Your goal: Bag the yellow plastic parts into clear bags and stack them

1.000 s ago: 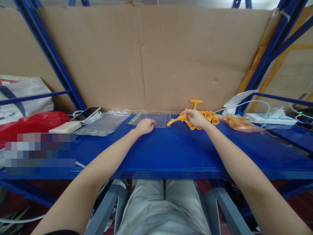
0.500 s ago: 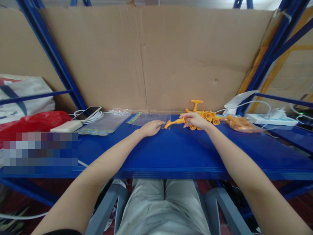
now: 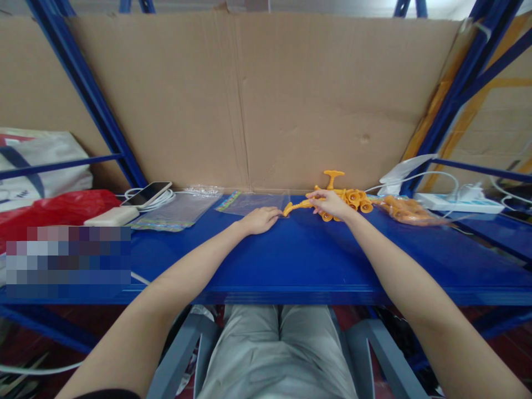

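Note:
At the right edge of a clear flat plastic bag [image 3: 257,203], my left hand [image 3: 261,220] has its fingertips together, apparently pinching the film. My right hand [image 3: 331,204] grips a yellow-orange plastic piece with a crosswise handle-like end [image 3: 297,206]; that end points left and touches or nearly touches the left fingertips at the bag's edge. Fingers cover the piece's other end. Behind and right of the right hand lies a pile of similar yellow-orange pieces [image 3: 356,199] with cup-shaped ends, one showing a T-shaped handle [image 3: 334,174] upright.
Right of the pile are a filled bag of orange pieces [image 3: 405,210] and a white power strip [image 3: 461,203]. Flat clear bags [image 3: 183,208], a phone [image 3: 147,194], a white block [image 3: 111,216] and red plastic [image 3: 70,208] lie left. A cardboard panel [image 3: 291,105] backs the blue shelf [image 3: 299,260].
My left hand has moved right along the bag to its right edge, its fingers reaching out from a curled pose. My right hand stays at the pile, still holding the yellow-orange piece.

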A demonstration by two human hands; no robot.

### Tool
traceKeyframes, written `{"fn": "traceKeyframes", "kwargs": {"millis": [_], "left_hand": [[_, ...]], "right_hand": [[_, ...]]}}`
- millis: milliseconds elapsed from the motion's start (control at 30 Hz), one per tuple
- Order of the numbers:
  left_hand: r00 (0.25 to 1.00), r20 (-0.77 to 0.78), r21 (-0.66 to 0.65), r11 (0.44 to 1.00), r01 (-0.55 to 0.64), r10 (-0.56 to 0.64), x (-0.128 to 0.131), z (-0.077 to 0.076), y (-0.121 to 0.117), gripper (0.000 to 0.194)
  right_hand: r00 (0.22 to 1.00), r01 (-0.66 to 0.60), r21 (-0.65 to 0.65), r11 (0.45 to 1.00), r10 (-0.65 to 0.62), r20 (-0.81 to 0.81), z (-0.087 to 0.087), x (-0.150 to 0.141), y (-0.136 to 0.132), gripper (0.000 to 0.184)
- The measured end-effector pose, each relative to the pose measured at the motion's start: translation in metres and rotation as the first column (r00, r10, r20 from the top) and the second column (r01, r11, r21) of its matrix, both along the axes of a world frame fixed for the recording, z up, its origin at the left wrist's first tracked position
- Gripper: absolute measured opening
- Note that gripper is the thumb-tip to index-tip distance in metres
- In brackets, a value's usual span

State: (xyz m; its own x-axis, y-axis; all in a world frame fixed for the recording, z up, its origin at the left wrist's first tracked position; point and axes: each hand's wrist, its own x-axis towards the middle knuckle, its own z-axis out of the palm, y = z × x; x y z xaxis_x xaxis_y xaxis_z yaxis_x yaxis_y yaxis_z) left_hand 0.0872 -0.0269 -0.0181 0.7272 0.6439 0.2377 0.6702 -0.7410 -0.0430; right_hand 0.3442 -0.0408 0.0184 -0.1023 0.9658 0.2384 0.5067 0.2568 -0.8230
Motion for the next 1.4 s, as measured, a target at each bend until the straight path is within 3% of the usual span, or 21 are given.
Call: {"fn": "traceKeyframes", "kwargs": {"millis": [133, 400, 600, 700, 967, 1233, 1400], "left_hand": [[1.0, 0.004, -0.008, 1.0, 0.014, -0.014, 0.0, -0.003, 0.002, 0.044], [0.984, -0.118, 0.033, 0.99, -0.134, 0.137, 0.014, 0.007, -0.015, 0.044], [0.987, -0.117, 0.075, 0.992, -0.098, 0.106, 0.016, 0.004, -0.014, 0.04], [0.988, -0.116, 0.081, 0.993, -0.09, 0.099, 0.016, 0.004, -0.015, 0.041], [0.951, -0.132, 0.146, 0.955, -0.26, 0.279, 0.023, 0.012, -0.028, 0.041], [0.947, -0.156, 0.153, 0.954, -0.259, 0.282, 0.025, 0.016, -0.033, 0.042], [0.917, -0.179, 0.2, 0.926, -0.32, 0.356, 0.027, 0.017, -0.035, 0.045]], "right_hand": [[0.999, 0.047, 0.022, 0.999, -0.047, -0.022, 0.001, 0.0, 0.001, 0.014], [1.0, -0.017, 0.093, 0.995, 0.018, -0.014, -0.005, 0.001, 0.003, 0.014], [1.0, -0.024, 0.14, 0.99, 0.026, -0.012, -0.009, -0.001, 0.006, 0.013], [0.999, -0.036, 0.137, 0.99, 0.037, -0.006, -0.01, -0.002, 0.007, 0.012], [0.999, -0.039, 0.109, 0.993, 0.034, 0.041, -0.011, -0.003, 0.007, 0.008], [0.999, -0.047, 0.103, 0.994, 0.046, 0.011, -0.012, -0.004, 0.007, 0.011], [0.999, -0.047, 0.093, 0.995, 0.047, -0.001, -0.009, -0.007, 0.002, 0.011]]}}
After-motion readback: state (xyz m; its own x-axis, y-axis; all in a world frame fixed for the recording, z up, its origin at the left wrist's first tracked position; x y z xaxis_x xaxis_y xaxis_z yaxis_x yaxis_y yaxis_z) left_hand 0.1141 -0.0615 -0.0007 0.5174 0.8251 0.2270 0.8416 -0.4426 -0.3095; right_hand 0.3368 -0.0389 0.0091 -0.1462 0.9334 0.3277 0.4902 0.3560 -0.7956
